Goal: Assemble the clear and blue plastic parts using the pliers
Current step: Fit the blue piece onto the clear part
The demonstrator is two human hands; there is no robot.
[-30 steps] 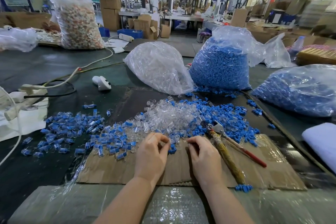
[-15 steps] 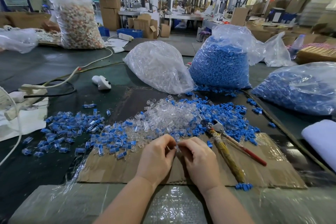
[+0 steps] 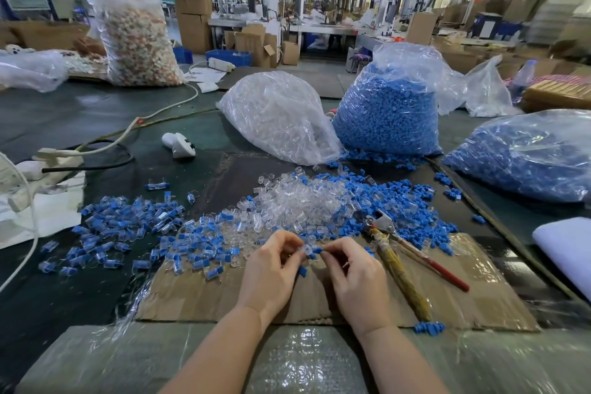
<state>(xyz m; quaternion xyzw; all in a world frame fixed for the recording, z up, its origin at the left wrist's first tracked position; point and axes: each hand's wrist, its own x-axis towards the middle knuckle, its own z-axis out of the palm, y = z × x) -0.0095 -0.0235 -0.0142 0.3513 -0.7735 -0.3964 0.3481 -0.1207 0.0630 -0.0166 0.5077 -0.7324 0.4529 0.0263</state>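
Clear and blue plastic parts lie across the dark green worktable (image 3: 80, 118) in three groups, taken here from left to right. Assembled blue-in-clear pieces (image 3: 128, 230) are scattered at the left, partly on the table and partly on the flat brown cardboard sheet (image 3: 447, 294). A loose heap of clear plastic shells (image 3: 297, 201) sits at centre, just beyond the hands, merging on its right with a spread of loose blue plastic plugs (image 3: 415, 211). The left hand (image 3: 271, 269) is curled, its fingertips pinching a small clear shell (image 3: 305, 249) above the cardboard. The right hand (image 3: 355, 275) is likewise curled, pinching a small blue plug (image 3: 316, 250) that meets the clear shell between the two hands. Another blue piece (image 3: 302, 271) shows beside the left palm; whether it is held cannot be told. Metal pliers with tape-wrapped yellow and red handles (image 3: 403, 265) lie untouched on the cardboard just right of the right hand, head towards the blue plugs, handles splayed. Far behind the heaps stand a transparent bag of clear shells (image 3: 278, 115) and, to its right, a transparent bag of blue plugs (image 3: 387, 112), touching one another. A further bag of blue parts (image 3: 527, 153) lies at the far right.
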